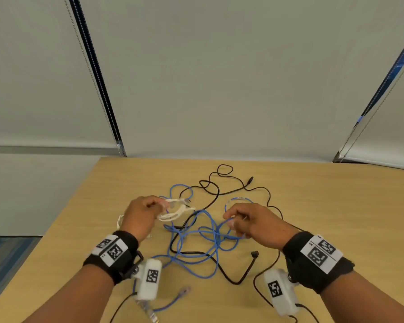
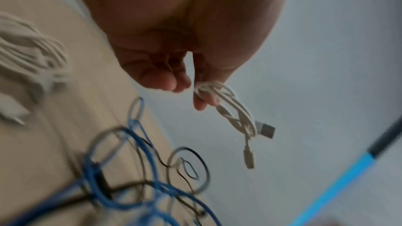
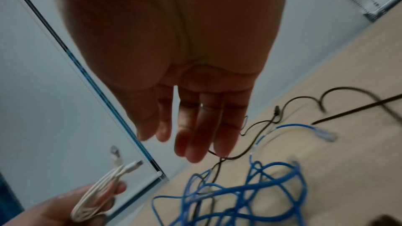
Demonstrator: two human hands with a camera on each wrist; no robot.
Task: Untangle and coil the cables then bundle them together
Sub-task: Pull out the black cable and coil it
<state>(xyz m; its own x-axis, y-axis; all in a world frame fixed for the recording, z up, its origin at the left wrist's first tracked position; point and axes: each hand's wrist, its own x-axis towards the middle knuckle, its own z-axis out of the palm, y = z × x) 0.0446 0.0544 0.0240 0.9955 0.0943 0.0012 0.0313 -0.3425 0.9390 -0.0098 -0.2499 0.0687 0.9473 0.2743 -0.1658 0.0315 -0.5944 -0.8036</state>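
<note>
My left hand (image 1: 162, 207) pinches a small coiled white USB cable (image 1: 176, 212) above the table, its plugs dangling (image 2: 264, 129). The same white coil (image 3: 97, 188) shows at the lower left of the right wrist view. My right hand (image 1: 230, 220) hovers to the right with straight, relaxed fingers (image 3: 195, 145) and holds nothing. Below and between the hands a long blue network cable (image 1: 196, 243) lies in loose loops, tangled with a thin black cable (image 1: 216, 191). The blue cable (image 3: 250, 193) and black cable (image 3: 304, 98) lie under my right fingers.
A second white cable bundle (image 2: 30, 57) lies on the wooden table (image 1: 336, 206) left of my left hand. A blue connector (image 1: 183, 291) and a black plug (image 1: 254, 254) lie near the front. The table's left edge is close. Window blinds stand behind.
</note>
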